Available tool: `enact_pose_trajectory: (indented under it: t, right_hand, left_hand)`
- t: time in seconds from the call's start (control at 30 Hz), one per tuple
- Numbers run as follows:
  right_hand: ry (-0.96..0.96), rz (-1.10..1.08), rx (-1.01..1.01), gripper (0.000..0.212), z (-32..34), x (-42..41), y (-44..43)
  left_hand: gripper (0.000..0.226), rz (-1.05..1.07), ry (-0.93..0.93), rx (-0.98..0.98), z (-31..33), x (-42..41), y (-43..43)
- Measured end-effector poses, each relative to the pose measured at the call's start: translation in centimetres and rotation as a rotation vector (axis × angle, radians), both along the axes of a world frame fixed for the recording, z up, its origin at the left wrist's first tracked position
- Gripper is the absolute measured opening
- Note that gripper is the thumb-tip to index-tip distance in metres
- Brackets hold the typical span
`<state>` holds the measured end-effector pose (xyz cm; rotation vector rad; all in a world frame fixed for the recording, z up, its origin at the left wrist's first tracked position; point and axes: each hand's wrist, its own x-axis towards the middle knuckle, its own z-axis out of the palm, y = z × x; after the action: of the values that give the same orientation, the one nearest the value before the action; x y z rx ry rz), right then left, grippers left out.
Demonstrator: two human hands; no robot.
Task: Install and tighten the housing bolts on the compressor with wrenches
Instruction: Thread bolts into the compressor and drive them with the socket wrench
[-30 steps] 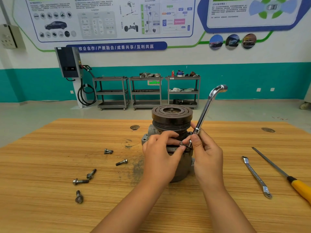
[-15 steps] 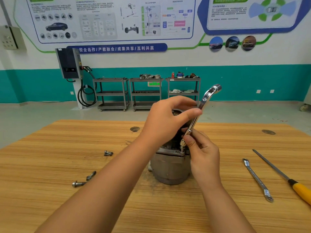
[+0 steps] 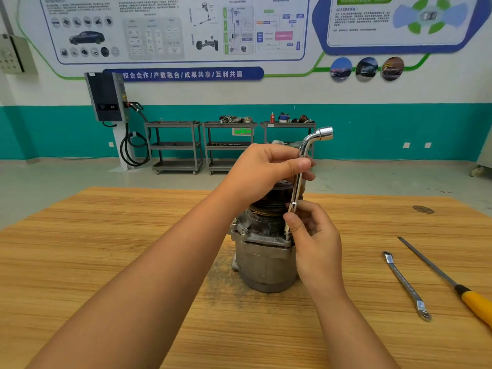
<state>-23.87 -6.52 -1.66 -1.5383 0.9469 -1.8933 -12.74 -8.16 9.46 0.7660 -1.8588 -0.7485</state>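
Compressor stands on end mid-table, pulley up, well back from every edge. L-socket wrench is near vertical, tipped slightly right, with its lower end down on the front-right corner of the housing flange. The bolt under it is hidden by socket and fingers, so can't confirm engagement. Left hand is wrapped round the upper shaft just below the bend, thumb across the front; reads as the turning hand. Right hand pinches the lower shaft between thumb and fingers just above the flange, probably to hold the socket on axis so it doesn't walk off the head. Both hands are closed on the wrench, neither free. Two bolt heads already sit in the flange on the left. My read: running a bolt down by spinning, not final torque, since the short arm points right and nobody is on it. Room: shaft runs tight beside the pulley, so no tilt inward, but open air on the right for the short arm. Flat wrench and yellow-handled screwdriver lie well apart to the right. The screwdriver handle runs out of view, so its distance from the table edge is unknown.
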Motion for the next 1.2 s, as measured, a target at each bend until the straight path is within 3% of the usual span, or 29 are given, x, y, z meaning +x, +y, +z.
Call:
enact_pose_trajectory:
  t: [0.1, 0.43, 0.73, 1.2]
  right_hand:
    - [-0.044, -0.009, -0.003, 0.023, 0.1, -0.2, 0.0]
    - [0.149, -0.077, -0.027, 0.02, -0.4, -0.9, 0.4]
    - [0.196, -0.054, 0.048, 0.025, -1.0, -1.0, 0.2]
    - [0.189, -0.045, 0.055, 0.029, -1.2, -0.9, 0.4]
  left_hand:
    - [0.013, 0.001, 0.031, -0.001, 0.0, 0.1, -0.1]
    - [0.014, 0.01, 0.043, 0.032, -0.2, 0.0, -0.4]
    - [0.015, -0.052, 0.074, 0.144, 0.1, 0.5, -0.3]
    - [0.016, -0.043, 0.012, 0.092, 0.0, 0.5, -0.2]
